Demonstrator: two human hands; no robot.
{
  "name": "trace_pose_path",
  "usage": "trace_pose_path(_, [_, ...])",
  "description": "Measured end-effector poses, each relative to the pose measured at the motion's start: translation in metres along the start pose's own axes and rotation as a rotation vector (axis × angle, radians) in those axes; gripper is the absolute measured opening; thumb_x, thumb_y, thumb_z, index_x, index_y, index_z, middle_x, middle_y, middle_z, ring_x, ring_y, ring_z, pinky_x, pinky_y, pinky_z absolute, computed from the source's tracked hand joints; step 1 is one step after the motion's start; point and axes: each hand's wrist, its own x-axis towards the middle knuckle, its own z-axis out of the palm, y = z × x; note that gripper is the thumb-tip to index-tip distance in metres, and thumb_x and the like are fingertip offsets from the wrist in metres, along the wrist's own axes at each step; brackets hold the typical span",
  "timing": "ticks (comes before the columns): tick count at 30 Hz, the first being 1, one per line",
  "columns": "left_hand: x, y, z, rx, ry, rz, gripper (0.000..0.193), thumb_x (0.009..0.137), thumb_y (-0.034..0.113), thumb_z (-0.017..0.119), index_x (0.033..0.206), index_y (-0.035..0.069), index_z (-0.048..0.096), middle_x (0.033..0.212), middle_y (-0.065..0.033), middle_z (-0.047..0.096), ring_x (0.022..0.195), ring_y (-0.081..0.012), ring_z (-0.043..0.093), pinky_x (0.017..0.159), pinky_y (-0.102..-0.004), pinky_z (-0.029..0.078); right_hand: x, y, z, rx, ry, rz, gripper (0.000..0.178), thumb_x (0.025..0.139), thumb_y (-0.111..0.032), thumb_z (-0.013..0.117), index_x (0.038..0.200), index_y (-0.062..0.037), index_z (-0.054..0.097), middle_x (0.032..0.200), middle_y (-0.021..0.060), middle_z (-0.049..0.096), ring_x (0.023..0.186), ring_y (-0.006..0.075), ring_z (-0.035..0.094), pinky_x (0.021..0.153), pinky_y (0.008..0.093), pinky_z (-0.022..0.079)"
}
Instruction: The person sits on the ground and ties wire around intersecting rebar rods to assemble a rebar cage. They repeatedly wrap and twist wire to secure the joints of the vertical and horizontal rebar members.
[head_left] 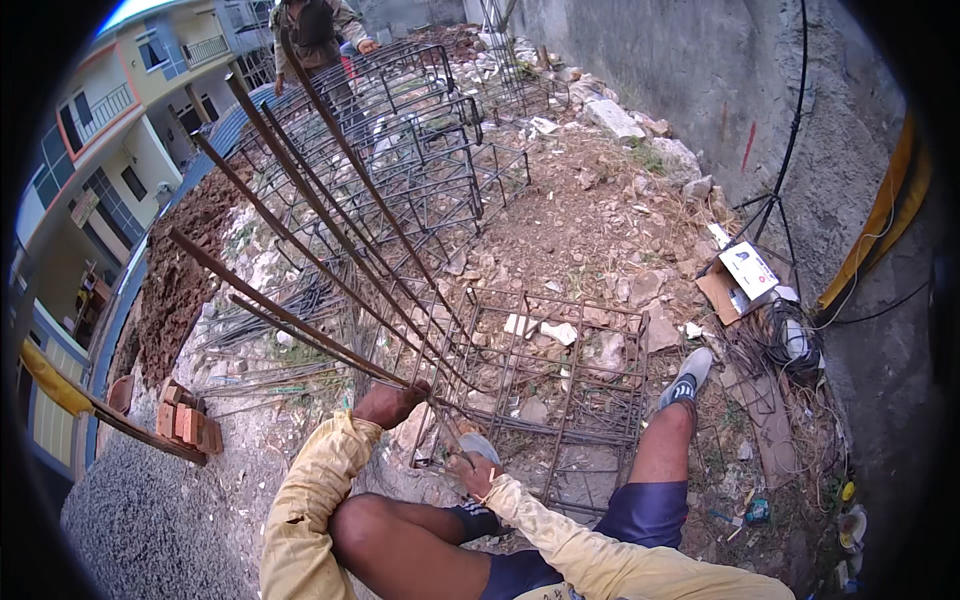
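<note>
My left hand (390,403) is closed around a rusty rebar (290,325) near its lower end, where it meets the rebar cage. Just below and to the right, my right hand (474,474) is closed beside the cage's near left corner. A thin, pale length shows between the two hands; I cannot tell what the right fingers grip. The flat rebar cage (565,400) lies on the ground in front of my legs. Several long rusty bars (335,225) rise from its left side, leaning up and to the left.
Stacked rebar cages (400,150) stand farther back, with a person (318,40) behind them. Red bricks (188,422) and gravel (150,520) lie at left. To the right are an opened cardboard box (740,280), coiled cable (790,335), a black stand (770,205) and a concrete wall (690,90).
</note>
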Motion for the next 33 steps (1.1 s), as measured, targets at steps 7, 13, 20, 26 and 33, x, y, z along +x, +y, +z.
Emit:
trace_pose_path(7, [-0.006, 0.003, 0.000, -0.104, -0.120, -0.260, 0.054, 0.101, 0.048, 0.030, 0.094, 0.005, 0.062, 0.079, -0.0272, 0.060, 0.075, -0.0460, 0.058, 0.068, -0.0517, 0.047, -0.008, -0.017, -0.024, 0.986, -0.562, 0.441, 0.057, 0.099, -0.054, 0.034, 0.118, -0.0054, 0.056, 0.075, 0.0011, 0.054, 0.051, 0.0120, 0.047, 0.046, 0.0305, 0.043])
trace_pose_path(13, [-0.018, -0.017, 0.023, -0.009, -0.037, -0.113, 0.033, 0.099, 0.034, 0.039, 0.101, 0.009, 0.059, 0.075, -0.0215, 0.062, 0.068, -0.0405, 0.061, 0.061, -0.0496, 0.048, -0.016, -0.053, -0.030, 0.636, -0.374, 0.568, 0.052, 0.095, -0.052, 0.048, 0.117, -0.0055, 0.054, 0.067, 0.0014, 0.052, 0.047, 0.0117, 0.046, 0.043, 0.0264, 0.039])
trace_pose_path(20, [-0.012, -0.003, 0.002, 0.044, -0.238, -0.224, 0.023, 0.096, 0.028, 0.042, 0.110, 0.016, 0.055, 0.076, -0.0194, 0.061, 0.069, -0.0384, 0.061, 0.061, -0.0490, 0.048, -0.018, -0.053, -0.035, 0.551, -0.367, 0.519, 0.036, 0.093, -0.046, 0.057, 0.095, -0.0106, 0.058, 0.063, -0.0011, 0.051, 0.045, 0.0106, 0.044, 0.042, 0.0263, 0.037])
trace_pose_path(26, [-0.012, -0.014, 0.009, -0.008, -0.226, -0.228, 0.025, 0.095, 0.030, 0.041, 0.111, 0.018, 0.057, 0.082, -0.0188, 0.062, 0.073, -0.0388, 0.060, 0.064, -0.0483, 0.048, -0.012, -0.035, -0.040, 1.160, -0.701, 0.671, 0.029, 0.090, -0.039, 0.067, 0.079, -0.0168, 0.052, 0.057, -0.0074, 0.040, 0.043, 0.0046, 0.035, 0.040, 0.0237, 0.029])
trace_pose_path(33, [-0.017, -0.005, -0.008, -0.055, -0.170, -0.117, 0.024, 0.096, 0.029, 0.043, 0.112, 0.019, 0.058, 0.086, -0.0163, 0.064, 0.074, -0.0375, 0.061, 0.067, -0.0473, 0.050, -0.033, -0.060, -0.039, 0.273, -0.077, 0.347, 0.051, 0.075, -0.031, 0.082, 0.108, -0.0048, 0.053, 0.069, 0.0023, 0.059, 0.055, 0.0134, 0.058, 0.048, 0.0291, 0.047])
